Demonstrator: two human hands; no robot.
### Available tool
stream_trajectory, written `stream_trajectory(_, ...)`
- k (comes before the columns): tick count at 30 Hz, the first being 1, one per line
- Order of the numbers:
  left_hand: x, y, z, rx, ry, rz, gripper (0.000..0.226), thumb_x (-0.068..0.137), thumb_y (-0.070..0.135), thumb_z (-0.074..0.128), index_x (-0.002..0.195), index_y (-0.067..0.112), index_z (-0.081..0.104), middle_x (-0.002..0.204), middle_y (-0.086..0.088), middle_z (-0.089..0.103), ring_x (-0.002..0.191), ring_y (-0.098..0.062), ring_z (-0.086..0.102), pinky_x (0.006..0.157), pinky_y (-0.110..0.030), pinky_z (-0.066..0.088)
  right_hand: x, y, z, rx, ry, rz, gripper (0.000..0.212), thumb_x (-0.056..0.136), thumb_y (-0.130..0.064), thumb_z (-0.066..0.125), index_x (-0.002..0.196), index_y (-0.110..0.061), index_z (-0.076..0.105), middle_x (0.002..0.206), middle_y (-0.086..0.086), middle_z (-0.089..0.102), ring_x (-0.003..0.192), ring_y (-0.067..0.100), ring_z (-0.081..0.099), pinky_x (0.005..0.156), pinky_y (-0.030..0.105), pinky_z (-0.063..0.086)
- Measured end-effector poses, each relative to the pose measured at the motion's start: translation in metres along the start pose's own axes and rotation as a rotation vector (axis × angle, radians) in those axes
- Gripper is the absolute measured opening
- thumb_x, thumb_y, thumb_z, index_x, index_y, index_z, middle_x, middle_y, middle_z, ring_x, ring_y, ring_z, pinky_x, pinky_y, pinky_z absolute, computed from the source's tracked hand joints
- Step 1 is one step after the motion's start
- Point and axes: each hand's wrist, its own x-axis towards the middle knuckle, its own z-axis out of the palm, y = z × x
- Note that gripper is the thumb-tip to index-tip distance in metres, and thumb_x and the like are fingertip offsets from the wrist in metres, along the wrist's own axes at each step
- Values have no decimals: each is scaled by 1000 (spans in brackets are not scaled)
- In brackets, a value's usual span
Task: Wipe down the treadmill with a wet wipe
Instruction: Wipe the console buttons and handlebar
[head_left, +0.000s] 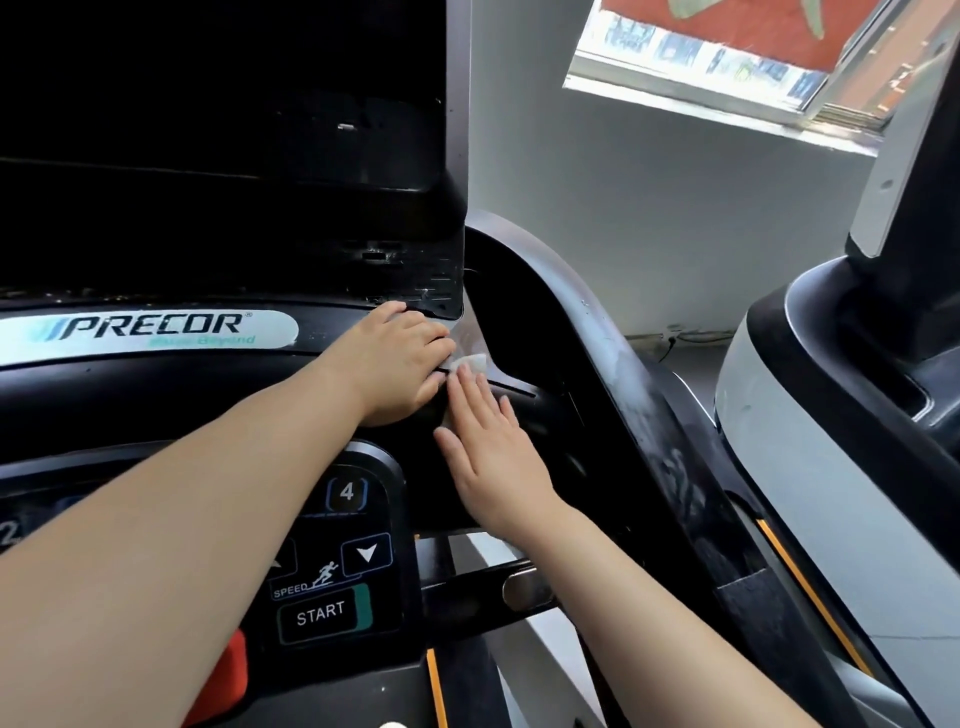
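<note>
The wipe (469, 362) lies bunched on the treadmill (631, 374) console, at the inner foot of the right handrail arm, just right of the PRECOR badge (150, 332). Only a small white corner of it shows, between the two hands. The left hand (400, 364) rests palm-down right of the badge, its fingertips curled onto the wipe's left edge; whether that grip pinches the wipe or merely presses it I cannot tell. The right hand (488, 447) lies flat just below, its grip released, straight fingers reaching up so the tips touch or cover the wipe's lower edge.

Below the badge sits the keypad (343, 561) with its START button and speed arrows. Above the badge the dark screen (223, 104) rises. Far right of it stands a second machine (831, 415), with a window (727, 57) above.

The job looks partway at best. The handrail arm right of the wipe shows dull, smeary streaks, either drying moisture or dust; I cannot say which. The keypad, the screen and the lower rails show no clear sign of wiping and probably remain.
</note>
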Motion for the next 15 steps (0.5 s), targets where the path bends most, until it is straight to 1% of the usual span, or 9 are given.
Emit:
stream_trajectory(1, -1, -2, 4, 2, 63, 6, 63, 79, 38, 19, 106, 8, 68, 111, -9, 67, 101, -27, 64, 96, -44, 43, -6, 7, 2, -41, 14, -1, 65, 97, -47, 11, 151, -15, -1, 159, -3, -7, 144, 6, -12, 114, 26, -9)
stream_trajectory(2, -2, -4, 8, 21, 123, 13, 53, 80, 33, 27, 96, 7, 70, 100, -9, 70, 90, -28, 67, 89, -45, 48, -9, 15, 3, -69, 30, 17, 69, 92, -50, 6, 151, -16, -1, 159, -4, -6, 144, 6, -11, 115, 28, -8)
stream_trajectory(3, -3, -6, 11, 39, 138, 1, 49, 80, 31, 30, 90, 8, 71, 95, -8, 70, 84, -28, 67, 86, -44, 50, -7, 22, 2, -73, 34, 50, 69, 92, -50, 5, 151, -16, -1, 159, -3, -5, 144, 6, -10, 116, 30, -7)
stream_trajectory(5, -4, -6, 14, 45, 101, -26, 47, 81, 31, 30, 88, 10, 71, 91, -6, 69, 81, -27, 66, 85, -40, 48, 6, 28, -3, -9, 13, 107, 59, 101, -40, 15, 151, -14, 1, 159, 0, -4, 145, 10, -9, 116, 30, -7)
stream_trajectory(7, -3, -6, 13, 35, 79, -13, 49, 81, 32, 26, 89, 10, 70, 92, -5, 69, 82, -26, 65, 86, -40, 44, 20, 23, -4, 66, 6, 82, 56, 104, -32, 22, 151, -10, 2, 159, 2, -5, 145, 13, -11, 114, 27, -9)
stream_trajectory(9, -3, -5, 8, 26, 43, -28, 57, 83, 34, 19, 98, 11, 69, 100, -5, 68, 92, -25, 63, 91, -41, 41, 23, 17, -2, 58, 8, -61, 61, 102, -40, 20, 150, -8, 0, 157, 1, -10, 144, 13, -14, 116, 27, -11)
stream_trajectory(11, -3, -5, 6, 9, 39, -39, 61, 86, 37, 15, 111, 12, 65, 113, -4, 64, 104, -24, 59, 99, -40, 36, 14, 24, 0, -112, -18, -267, 69, 96, -52, 13, 148, -8, -2, 154, 2, -11, 144, 15, -13, 116, 25, -11)
stream_trajectory(13, -4, -5, 8, 16, 63, -25, 59, 87, 37, 16, 114, 13, 64, 115, -4, 63, 106, -25, 58, 99, -40, 35, 5, 46, -7, -373, -19, -489, 69, 97, -51, 16, 147, -4, 10, 155, 10, 6, 144, 20, 3, 117, 29, -1)
stream_trajectory(15, -4, -5, 8, 57, 79, -10, 57, 87, 36, 18, 111, 13, 65, 112, -4, 65, 101, -25, 60, 96, -40, 38, -1, 76, -25, -609, -103, -661, 65, 95, -46, 27, 146, -4, 24, 153, 10, 25, 142, 22, 20, 115, 34, 12)
